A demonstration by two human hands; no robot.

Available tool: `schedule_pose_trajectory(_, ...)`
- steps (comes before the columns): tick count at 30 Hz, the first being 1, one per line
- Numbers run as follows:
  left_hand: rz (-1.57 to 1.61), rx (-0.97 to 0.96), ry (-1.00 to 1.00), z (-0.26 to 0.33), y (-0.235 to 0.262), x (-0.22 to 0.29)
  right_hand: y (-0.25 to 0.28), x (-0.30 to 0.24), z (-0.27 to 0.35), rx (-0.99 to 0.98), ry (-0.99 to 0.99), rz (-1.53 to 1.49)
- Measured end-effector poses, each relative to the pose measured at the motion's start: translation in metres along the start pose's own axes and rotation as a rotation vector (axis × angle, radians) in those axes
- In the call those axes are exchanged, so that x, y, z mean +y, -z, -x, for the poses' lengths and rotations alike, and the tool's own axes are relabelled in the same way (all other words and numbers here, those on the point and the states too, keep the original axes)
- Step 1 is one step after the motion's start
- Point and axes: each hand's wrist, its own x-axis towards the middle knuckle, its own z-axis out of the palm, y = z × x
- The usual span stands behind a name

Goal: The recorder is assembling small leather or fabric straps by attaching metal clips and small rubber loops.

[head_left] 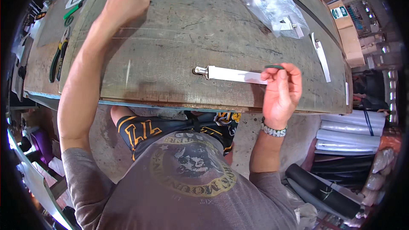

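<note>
A white strap lies across the wooden tabletop in front of me, with a metal clip at its left end. My right hand is closed at the strap's other end, palm turned up. A small dark green flat piece shows at its fingertips; its kind is unclear. At the upper left, my left hand reaches far over the table. Its thumb and fingers are apart, nothing shows in them, and the fingertips partly leave the picture.
A clear plastic bag holding white clip straps lies at the far right, beside another white strap. Pliers and a green-handled tool lie on the left. The wooden table ends close to my body. Rolled material is stacked at right.
</note>
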Motion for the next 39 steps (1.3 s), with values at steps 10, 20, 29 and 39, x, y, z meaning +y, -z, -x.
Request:
schedule_pose_trajectory(10,0.377,-0.414,-0.529,0.033,-0.001,0.163,0.159,-0.041,-0.05,0.519,0.318,0.51)
schedule_pose_trajectory(20,0.726,-0.855,-0.349,-0.07,-0.025,0.271,0.259,-0.06,-0.034,1.041,0.445,0.306)
schedule_pose_trajectory(29,0.773,-0.625,-0.47,-0.213,-0.173,0.416,0.248,-0.056,-0.049,1.056,0.332,0.281)
schedule_pose_trajectory(39,-0.339,-0.682,-0.497,-0.131,-0.138,0.353,0.255,-0.064,-0.045,1.078,0.292,0.312)
